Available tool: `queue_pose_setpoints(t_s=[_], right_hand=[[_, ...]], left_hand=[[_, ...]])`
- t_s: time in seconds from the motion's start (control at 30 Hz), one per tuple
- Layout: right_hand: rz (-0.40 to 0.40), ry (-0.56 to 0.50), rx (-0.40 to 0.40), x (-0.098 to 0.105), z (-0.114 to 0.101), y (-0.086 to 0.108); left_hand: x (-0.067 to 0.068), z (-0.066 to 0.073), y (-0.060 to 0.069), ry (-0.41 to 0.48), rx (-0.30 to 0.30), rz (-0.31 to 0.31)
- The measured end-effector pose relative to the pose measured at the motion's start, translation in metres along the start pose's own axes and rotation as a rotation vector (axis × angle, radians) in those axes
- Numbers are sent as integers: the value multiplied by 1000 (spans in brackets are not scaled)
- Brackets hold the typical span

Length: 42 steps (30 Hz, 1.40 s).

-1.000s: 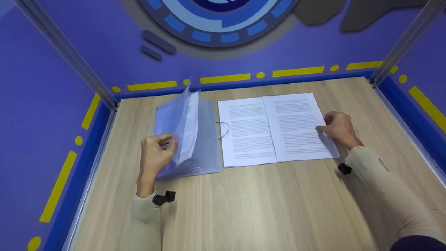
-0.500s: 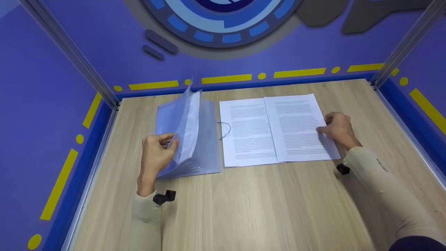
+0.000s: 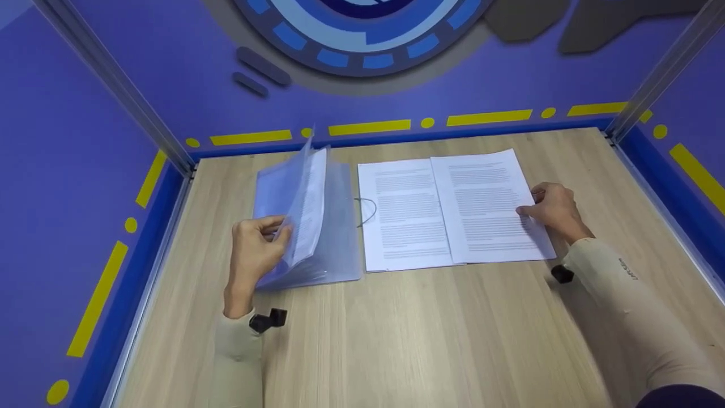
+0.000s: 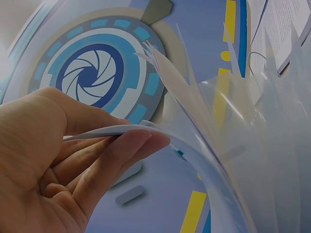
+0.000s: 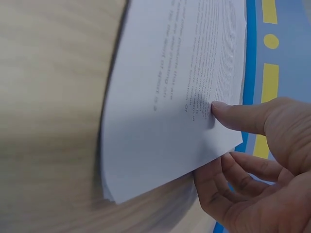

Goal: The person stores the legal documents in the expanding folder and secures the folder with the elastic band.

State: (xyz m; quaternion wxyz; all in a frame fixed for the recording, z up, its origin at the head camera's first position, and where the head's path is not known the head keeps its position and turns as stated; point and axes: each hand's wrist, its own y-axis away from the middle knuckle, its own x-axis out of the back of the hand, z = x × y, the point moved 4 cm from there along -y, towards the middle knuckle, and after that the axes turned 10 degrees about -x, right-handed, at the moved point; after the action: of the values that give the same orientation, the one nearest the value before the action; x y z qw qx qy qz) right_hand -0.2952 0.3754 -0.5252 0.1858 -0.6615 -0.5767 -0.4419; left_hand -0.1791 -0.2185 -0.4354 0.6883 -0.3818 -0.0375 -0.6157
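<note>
In the head view, my left hand (image 3: 255, 246) pinches pages of a clear display book (image 3: 340, 226) that stands partly open on the table. White printed sheets show inside a raised sleeve (image 3: 310, 209). The left wrist view has the thumb and fingers on either side of a bent page edge (image 4: 104, 131), with several clear sleeves (image 4: 262, 145) fanned out beyond. To the right lies a stack of printed paper (image 3: 405, 215), and a second printed sheet (image 3: 487, 209) overlaps its right side. My right hand (image 3: 552, 207) holds that sheet's right edge, thumb on top and fingers underneath.
A thin dark cord loop (image 3: 371, 211) lies over the left edge of the paper stack, beside the display book. Blue printed panels (image 3: 362, 107) with yellow marks enclose the wooden table (image 3: 408, 328) at the back and sides. Black wrist devices (image 3: 269, 321) sit at both cuffs.
Both hands keep their holds in nearly the same places. The far right corner of the printed sheet has risen very slightly, and the head view has shifted a little.
</note>
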Motion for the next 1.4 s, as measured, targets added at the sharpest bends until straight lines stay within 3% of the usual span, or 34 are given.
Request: queue_pose_setpoints(t_s=[0.37, 0.77, 0.97, 1.1, 1.4], right_hand=[[-68, 0, 8, 6, 5, -4], [-111, -3, -51, 7, 8, -7], [-126, -19, -77, 8, 11, -10], [-150, -73, -91, 12, 15, -14], [-297, -269, -110, 20, 23, -18]], left_hand=[[-1, -1, 0, -22, -37, 12], [-1, 0, 0, -15, -72, 10], [-1, -1, 1, -19, -61, 11], [-1, -2, 1, -24, -62, 16], [1, -3, 1, -15, -6, 14]])
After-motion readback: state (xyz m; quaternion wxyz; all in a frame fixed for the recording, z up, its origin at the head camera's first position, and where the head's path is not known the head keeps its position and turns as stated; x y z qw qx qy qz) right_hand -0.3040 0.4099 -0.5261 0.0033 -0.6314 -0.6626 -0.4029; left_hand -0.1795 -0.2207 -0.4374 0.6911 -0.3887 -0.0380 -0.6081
